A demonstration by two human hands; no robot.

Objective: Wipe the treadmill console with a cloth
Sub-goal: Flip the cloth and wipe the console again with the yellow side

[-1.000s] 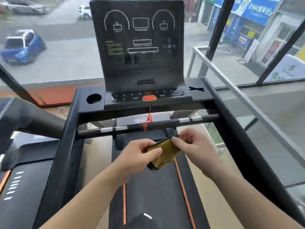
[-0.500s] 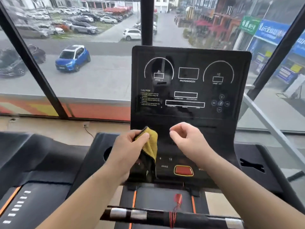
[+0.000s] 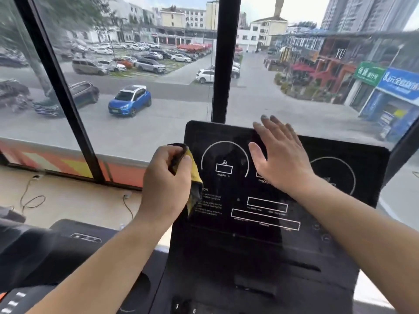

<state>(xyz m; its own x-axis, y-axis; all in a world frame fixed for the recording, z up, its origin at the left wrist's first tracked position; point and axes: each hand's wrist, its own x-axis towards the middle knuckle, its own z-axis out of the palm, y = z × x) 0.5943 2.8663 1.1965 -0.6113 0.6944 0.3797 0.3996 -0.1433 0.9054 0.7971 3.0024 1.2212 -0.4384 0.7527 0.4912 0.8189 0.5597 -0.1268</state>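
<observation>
The console (image 3: pixel 272 223) is a black upright panel standing in the lower centre of the view, in front of a large window (image 3: pixel 158 123). Its face carries white line markings: two arcs near the top, small boxes below them, two long rectangular outlines lower down, and a block of small text at the left edge.

The cloth (image 3: pixel 193 175) is yellow with a dark side. It hangs against the left edge of the console face, level with the left arc and the text block. The left hand (image 3: pixel 165 186) is closed around the upper part of the cloth, fingers curled and thumb pressed over the fold; the lower part of the cloth hangs free below the hand.

The right hand (image 3: pixel 278 155) lies flat and open, fingers spread, holding nothing. Its palm is over the upper middle of the console face and its fingertips reach the top edge. Whether the palm presses on the panel cannot be determined.

A black window post (image 3: pixel 223 60) rises directly behind the console. Through the glass, a blue car (image 3: pixel 130 100) stands on the street below. Part of a second treadmill (image 3: pixel 34 257) is visible at lower left
</observation>
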